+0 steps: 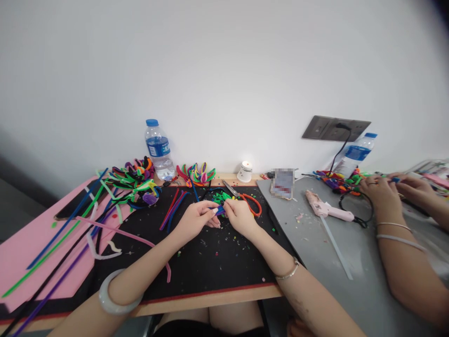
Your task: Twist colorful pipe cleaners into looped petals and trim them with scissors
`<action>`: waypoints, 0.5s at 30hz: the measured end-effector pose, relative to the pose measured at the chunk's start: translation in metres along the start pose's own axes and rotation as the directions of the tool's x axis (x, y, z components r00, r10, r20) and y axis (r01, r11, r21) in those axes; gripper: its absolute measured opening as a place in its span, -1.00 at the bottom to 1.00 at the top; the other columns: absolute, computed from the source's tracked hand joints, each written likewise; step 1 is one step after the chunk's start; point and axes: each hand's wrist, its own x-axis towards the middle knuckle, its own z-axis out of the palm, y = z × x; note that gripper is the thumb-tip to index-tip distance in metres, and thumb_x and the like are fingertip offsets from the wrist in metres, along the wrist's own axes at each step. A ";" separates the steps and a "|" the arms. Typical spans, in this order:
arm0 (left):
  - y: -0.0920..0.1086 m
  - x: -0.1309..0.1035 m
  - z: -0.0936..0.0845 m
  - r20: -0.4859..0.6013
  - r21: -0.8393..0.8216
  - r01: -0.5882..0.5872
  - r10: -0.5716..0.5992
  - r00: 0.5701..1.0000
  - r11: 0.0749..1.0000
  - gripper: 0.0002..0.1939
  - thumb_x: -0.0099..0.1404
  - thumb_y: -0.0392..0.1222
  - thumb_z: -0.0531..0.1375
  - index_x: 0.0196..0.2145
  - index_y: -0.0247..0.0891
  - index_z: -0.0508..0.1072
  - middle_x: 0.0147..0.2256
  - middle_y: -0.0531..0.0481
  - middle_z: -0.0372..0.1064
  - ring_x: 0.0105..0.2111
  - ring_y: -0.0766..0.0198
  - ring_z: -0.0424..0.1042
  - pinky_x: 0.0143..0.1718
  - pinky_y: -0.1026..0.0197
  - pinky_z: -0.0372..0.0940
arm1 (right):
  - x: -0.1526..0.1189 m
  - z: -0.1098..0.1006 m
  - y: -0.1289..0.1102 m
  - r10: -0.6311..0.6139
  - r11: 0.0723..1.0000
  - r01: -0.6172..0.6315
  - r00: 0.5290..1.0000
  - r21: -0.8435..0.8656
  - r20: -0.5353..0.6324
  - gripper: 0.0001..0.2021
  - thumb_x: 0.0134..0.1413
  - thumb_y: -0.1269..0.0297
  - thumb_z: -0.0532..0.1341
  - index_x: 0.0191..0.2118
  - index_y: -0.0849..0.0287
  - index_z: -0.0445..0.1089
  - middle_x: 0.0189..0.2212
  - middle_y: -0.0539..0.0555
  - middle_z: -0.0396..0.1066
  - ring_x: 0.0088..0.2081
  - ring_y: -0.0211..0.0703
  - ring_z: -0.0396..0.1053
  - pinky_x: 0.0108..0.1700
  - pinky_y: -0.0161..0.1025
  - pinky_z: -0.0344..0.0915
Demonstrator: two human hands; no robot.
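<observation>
Over the black mat (pixel 196 271), my left hand (pixel 199 219) and my right hand (pixel 240 216) meet and pinch a short blue-purple pipe cleaner (pixel 220 210) between them. Its ends are partly hidden by my fingers. Just behind my hands lies a heap of green pipe cleaner pieces (pixel 220 197). Scissors with orange handles (pixel 253 204) rest beyond my right hand, blades pointing to the back left. To the left of my left hand, several red and blue pipe cleaners (pixel 172 210) lie side by side on the mat.
Long pipe cleaners (pixel 66 238) cross a pink sheet (pixel 21 252) at left, near a colourful bundle (pixel 135 180). A water bottle (pixel 159 152) and paper cup (pixel 244 172) stand by the wall. A pink glue gun (pixel 329 210) lies right, beside another person's hands (pixel 384 196).
</observation>
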 end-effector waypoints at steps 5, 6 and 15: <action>0.001 0.000 0.001 0.018 0.009 -0.021 0.021 1.000 1.000 -0.60 0.13 -0.10 0.14 -0.10 -0.34 0.27 -0.58 -0.02 0.43 -0.57 0.22 0.45 -0.50 0.23 0.33 | -0.002 0.000 -0.003 -0.059 0.974 0.050 0.998 -0.221 -0.032 -0.73 0.12 0.33 -0.04 -0.58 0.19 0.15 -0.63 0.00 0.19 -0.58 -0.31 0.13 -0.46 -0.35 -0.01; 0.002 -0.001 0.001 0.017 0.012 -0.030 0.030 0.999 0.999 -0.60 0.13 -0.10 0.14 -0.10 -0.33 0.27 -0.58 -0.02 0.43 -0.57 0.23 0.45 -0.50 0.24 0.32 | -0.003 0.000 -0.003 -0.054 0.976 0.043 0.998 -0.211 -0.044 -0.73 0.12 0.33 -0.03 -0.59 0.19 0.15 -0.63 0.00 0.18 -0.58 -0.31 0.12 -0.46 -0.35 -0.01; 0.007 -0.004 0.001 0.072 -0.004 -0.068 0.069 0.995 0.998 -0.63 0.16 -0.11 0.12 -0.09 -0.28 0.24 -0.54 0.02 0.42 -0.52 0.26 0.46 -0.44 0.25 0.31 | -0.001 0.002 0.000 0.047 0.918 -0.076 0.995 0.389 0.085 -0.66 0.12 0.16 0.00 -0.60 0.22 0.17 -0.68 -0.09 0.10 -0.61 -0.37 0.04 -0.53 -0.39 0.00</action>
